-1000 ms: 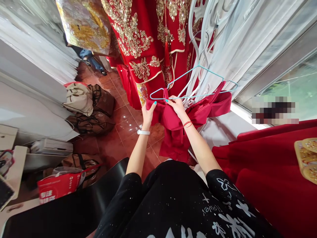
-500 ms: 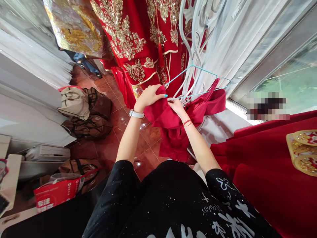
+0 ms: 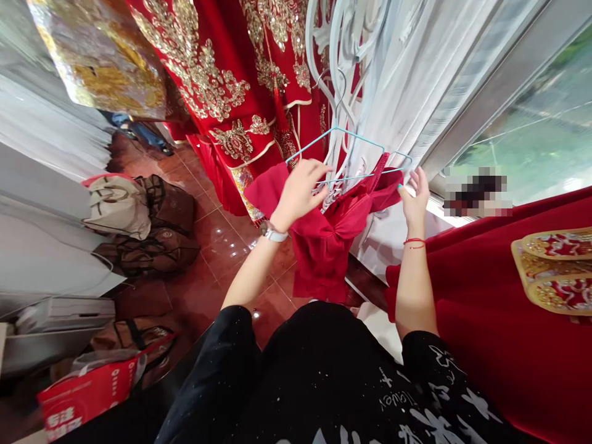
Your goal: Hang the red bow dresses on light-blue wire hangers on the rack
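Observation:
A crimson dress (image 3: 324, 237) with off-shoulder sleeves hangs in front of me on a thin light-blue wire hanger (image 3: 311, 143). My left hand (image 3: 298, 194) is over the dress's left sleeve, its fingers stretched and the thumb apart. Whether that palm rests on the cloth I cannot tell. At the other side, my right hand (image 3: 415, 197) is raised beside the right sleeve (image 3: 387, 188), fingers spread. Its thumb tip is close to the sleeve's edge; contact is unclear. A braided strap (image 3: 380, 171) runs up to the hanger's right part.
Red gowns with gold beadwork (image 3: 203, 74) hang behind, by a white scrollwork stand (image 3: 340, 49). White curtains (image 3: 402, 80) and a window are to the right, above red fabric (image 3: 472, 296). Bags (image 3: 169, 253) sit on the tiled floor at left, with a red carrier bag (image 3: 87, 385) nearer.
Both hands were at the dress's left sleeve, fingers on the cloth. My right hand has moved across to the right sleeve. My left hand's fingers have opened, and the view has shifted.

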Motion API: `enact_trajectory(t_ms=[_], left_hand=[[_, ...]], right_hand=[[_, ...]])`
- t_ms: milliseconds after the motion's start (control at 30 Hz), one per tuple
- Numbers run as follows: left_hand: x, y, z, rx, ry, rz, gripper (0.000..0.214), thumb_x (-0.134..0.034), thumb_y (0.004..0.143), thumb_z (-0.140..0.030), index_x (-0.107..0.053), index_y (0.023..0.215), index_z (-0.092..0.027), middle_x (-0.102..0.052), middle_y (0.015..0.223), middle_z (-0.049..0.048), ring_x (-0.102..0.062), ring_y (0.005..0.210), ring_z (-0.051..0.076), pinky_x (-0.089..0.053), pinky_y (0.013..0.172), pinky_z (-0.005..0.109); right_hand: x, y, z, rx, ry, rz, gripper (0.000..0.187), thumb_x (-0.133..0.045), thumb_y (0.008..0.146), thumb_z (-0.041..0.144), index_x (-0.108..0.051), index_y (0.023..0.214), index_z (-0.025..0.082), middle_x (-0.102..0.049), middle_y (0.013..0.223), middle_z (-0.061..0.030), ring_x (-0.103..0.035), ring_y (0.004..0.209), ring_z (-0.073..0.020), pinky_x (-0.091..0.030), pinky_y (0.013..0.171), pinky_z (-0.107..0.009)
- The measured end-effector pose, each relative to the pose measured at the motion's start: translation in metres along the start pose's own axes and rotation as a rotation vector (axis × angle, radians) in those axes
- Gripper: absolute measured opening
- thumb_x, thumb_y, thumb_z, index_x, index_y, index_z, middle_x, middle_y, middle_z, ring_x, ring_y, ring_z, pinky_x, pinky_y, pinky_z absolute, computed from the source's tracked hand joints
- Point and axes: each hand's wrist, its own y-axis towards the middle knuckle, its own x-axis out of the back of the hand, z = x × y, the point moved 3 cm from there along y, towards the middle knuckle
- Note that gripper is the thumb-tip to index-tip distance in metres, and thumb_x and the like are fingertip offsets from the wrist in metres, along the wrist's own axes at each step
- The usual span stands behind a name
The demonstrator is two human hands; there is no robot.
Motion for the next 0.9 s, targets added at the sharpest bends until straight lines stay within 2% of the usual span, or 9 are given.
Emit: enact_trajectory(t_ms=[67, 133, 200, 267, 400, 567, 667, 900], left_hand=[[-0.033, 0.027, -0.02, -0.068, -0.022, 0.161, 0.053, -0.06, 0.101, -0.034, -0.055, 0.151, -0.018, -0.064, 0.146, 0.0145, -0.056, 0.139, 0.031, -0.041, 0.122, 0.048], [-0.066, 0.053, -0.035, -0.08, -0.056, 0.3, 0.057, -0.063, 0.101, -0.035, -0.053, 0.154, -0.014, -0.062, 0.15, 0.017, -0.057, 0.14, 0.031, -0.044, 0.119, 0.042], [-0.091, 0.071, -0.045, -0.018, -0.07, 0.397, 0.052, -0.059, 0.104, -0.036, -0.056, 0.151, -0.014, -0.067, 0.144, 0.0169, -0.063, 0.134, 0.03, -0.048, 0.111, 0.038], [-0.106, 0.078, -0.051, 0.079, -0.053, 0.413, 0.043, -0.054, 0.107, -0.037, -0.064, 0.142, -0.014, -0.073, 0.134, 0.0162, -0.067, 0.127, 0.03, -0.051, 0.103, 0.037], [-0.11, 0.075, -0.06, 0.169, -0.045, 0.359, 0.036, -0.055, 0.107, -0.038, -0.072, 0.129, -0.016, -0.077, 0.126, 0.0145, -0.068, 0.125, 0.03, -0.05, 0.095, 0.034], [-0.104, 0.07, -0.064, 0.171, -0.06, 0.35, 0.036, -0.055, 0.107, -0.039, -0.073, 0.127, -0.016, -0.078, 0.12, 0.0129, -0.068, 0.12, 0.029, -0.047, 0.091, 0.033], [-0.101, 0.067, -0.064, 0.154, -0.067, 0.377, 0.035, -0.055, 0.106, -0.041, -0.074, 0.123, -0.017, -0.079, 0.114, 0.0118, -0.07, 0.114, 0.029, -0.046, 0.086, 0.032], [-0.098, 0.072, -0.064, 0.186, -0.094, 0.386, 0.026, -0.056, 0.104, -0.033, -0.077, 0.111, -0.02, -0.079, 0.112, 0.0102, -0.071, 0.109, 0.028, -0.045, 0.082, 0.032]], right_hand=[[-0.001, 0.009, -0.007, -0.013, 0.035, 0.198, 0.052, -0.08, 0.075, 0.041, -0.071, 0.124, 0.024, -0.073, 0.134, -0.0096, -0.066, 0.131, -0.0274, -0.053, 0.113, -0.047], [-0.002, 0.006, -0.01, -0.027, 0.077, 0.301, 0.041, -0.079, 0.076, 0.047, -0.077, 0.108, 0.022, -0.079, 0.116, -0.008, -0.072, 0.115, -0.0264, -0.056, 0.108, -0.046], [0.004, 0.0, -0.012, -0.032, 0.082, 0.274, 0.035, -0.077, 0.076, 0.05, -0.078, 0.096, 0.021, -0.08, 0.098, -0.0058, -0.075, 0.097, -0.0247, -0.06, 0.101, -0.046], [0.014, -0.005, -0.014, -0.037, 0.077, 0.15, 0.034, -0.077, 0.075, 0.051, -0.077, 0.09, 0.02, -0.079, 0.089, -0.0042, -0.074, 0.087, -0.0232, -0.061, 0.095, -0.046], [0.029, 0.0, -0.008, 0.015, 0.121, -0.104, 0.034, -0.077, 0.075, 0.049, -0.078, 0.089, 0.018, -0.078, 0.088, -0.0058, -0.073, 0.083, -0.0225, -0.061, 0.091, -0.044], [0.022, 0.021, 0.024, 0.154, 0.037, -0.241, 0.033, -0.072, 0.085, 0.051, -0.077, 0.083, 0.018, -0.074, 0.081, -0.0052, -0.073, 0.085, -0.0244, -0.061, 0.086, -0.041], [0.012, 0.029, 0.046, 0.215, -0.052, -0.207, 0.032, -0.069, 0.09, 0.048, -0.076, 0.079, 0.018, -0.072, 0.077, -0.0042, -0.073, 0.083, -0.0232, -0.061, 0.082, -0.038], [-0.017, 0.03, 0.086, 0.327, -0.082, 0.066, 0.022, -0.072, 0.09, 0.041, -0.077, 0.082, 0.021, -0.072, 0.082, -0.0049, -0.069, 0.086, -0.022, -0.058, 0.078, -0.036]])
